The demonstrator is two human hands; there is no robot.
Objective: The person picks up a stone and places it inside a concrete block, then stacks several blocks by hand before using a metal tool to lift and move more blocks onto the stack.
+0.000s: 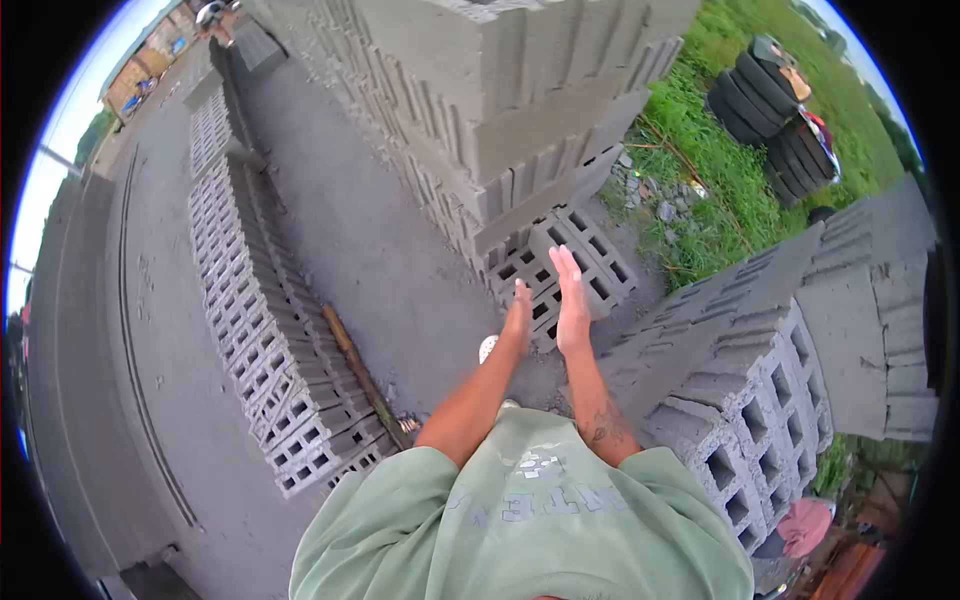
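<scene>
Block stack, cropped at upper edge

At frame centre, low blocks, partly hidden behind right hand, flat with fingers straight, and left hand, flat but edge-on, fingers hard to tell apart. Palms facing, apart.

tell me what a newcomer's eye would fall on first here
Probably the empty left hand and right hand, held out slightly apart at the centre. Beyond them rises a tall stack of concrete blocks, with a long row of hollow concrete blocks to its left. Dark stacked tires stand out against green grass at the upper right.
</scene>
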